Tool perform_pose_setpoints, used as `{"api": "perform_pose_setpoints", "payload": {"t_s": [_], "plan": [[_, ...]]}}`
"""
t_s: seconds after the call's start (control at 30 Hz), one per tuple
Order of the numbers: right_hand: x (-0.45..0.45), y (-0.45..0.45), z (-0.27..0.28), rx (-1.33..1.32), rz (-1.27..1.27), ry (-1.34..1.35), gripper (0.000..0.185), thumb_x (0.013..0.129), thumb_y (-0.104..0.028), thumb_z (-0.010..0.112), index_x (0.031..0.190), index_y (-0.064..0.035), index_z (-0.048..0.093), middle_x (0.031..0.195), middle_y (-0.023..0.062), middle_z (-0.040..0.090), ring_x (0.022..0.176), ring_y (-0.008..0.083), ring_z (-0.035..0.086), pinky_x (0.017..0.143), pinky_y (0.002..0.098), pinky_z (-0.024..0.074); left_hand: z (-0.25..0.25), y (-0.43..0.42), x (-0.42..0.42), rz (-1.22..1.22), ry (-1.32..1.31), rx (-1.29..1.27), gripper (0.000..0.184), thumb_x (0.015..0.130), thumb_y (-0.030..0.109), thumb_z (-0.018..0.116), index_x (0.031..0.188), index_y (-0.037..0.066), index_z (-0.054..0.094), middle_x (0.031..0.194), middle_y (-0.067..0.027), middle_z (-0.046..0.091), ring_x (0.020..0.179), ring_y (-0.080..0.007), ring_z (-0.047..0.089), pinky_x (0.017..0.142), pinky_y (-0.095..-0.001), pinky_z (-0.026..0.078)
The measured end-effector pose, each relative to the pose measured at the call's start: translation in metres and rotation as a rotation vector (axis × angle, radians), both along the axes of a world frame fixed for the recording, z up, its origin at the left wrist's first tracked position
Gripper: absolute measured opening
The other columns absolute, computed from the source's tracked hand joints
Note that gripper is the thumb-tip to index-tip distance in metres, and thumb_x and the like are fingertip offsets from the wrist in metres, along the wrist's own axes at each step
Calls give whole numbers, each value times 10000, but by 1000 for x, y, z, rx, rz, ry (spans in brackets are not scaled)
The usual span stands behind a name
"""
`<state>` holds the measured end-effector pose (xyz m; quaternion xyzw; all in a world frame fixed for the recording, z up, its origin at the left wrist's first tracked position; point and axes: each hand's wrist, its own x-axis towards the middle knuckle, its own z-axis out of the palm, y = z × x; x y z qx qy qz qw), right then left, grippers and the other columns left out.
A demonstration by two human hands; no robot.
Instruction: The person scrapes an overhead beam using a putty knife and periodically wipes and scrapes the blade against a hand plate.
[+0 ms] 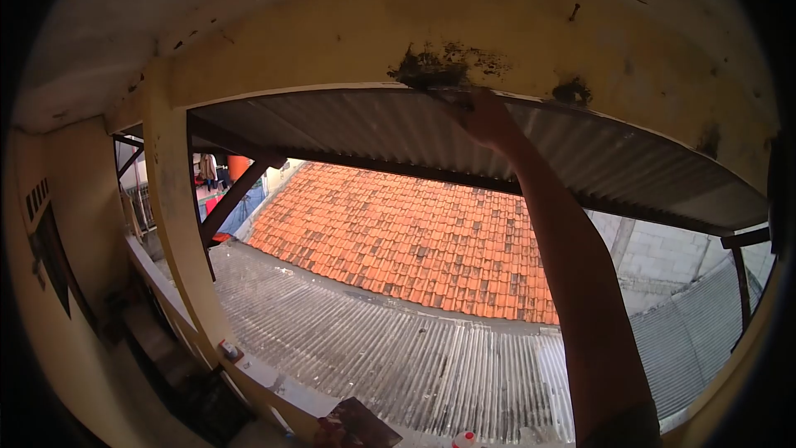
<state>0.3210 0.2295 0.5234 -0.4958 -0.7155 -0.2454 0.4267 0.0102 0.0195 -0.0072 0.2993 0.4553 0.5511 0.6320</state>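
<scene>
My right hand [482, 120] is raised to the lower edge of a yellow painted beam [298, 50]. Its fingers are closed around a thin, dark, flat tool [444, 98] that looks like a scraper, mostly hidden by the hand and in shadow. The tool lies at the bottom of a dark patch [431, 70] where the paint is stained or peeled. A smaller dark patch [572, 91] marks the beam to the right of the hand. My left hand is out of the picture.
Below the beam hangs a corrugated awning [348, 129]. A yellow post [170, 199] stands left. Along the balcony ledge [269, 377] are a small container [229, 350], a dark flat piece [365, 425] and a red-capped bottle [466, 440]. Beyond lie a corrugated roof [373, 357] and orange tiles [414, 241].
</scene>
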Motion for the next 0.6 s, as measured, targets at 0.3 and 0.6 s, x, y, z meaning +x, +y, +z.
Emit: {"api": "perform_pose_setpoints", "payload": {"t_s": [0.3,0.6], "plan": [[59,-4,-5,-110,50,171,444,862,-436,738,902,6,744,728,143,709,702,258,703,685,399,549,-14,-1,-18,-77,-32,-24,155,966,111,559,1102,56,606,872,-78,642,687,-172,640,546,-303,536],[104,-51,-6,-147,42,170,356,874,-351,729,920,1,762,660,85,682,612,152,647,598,344,496,-52,15,-6,63,-29,-21,237,958,210,629,1130,47,618,999,-110,645,800,-191,664,604,-339,576]]}}
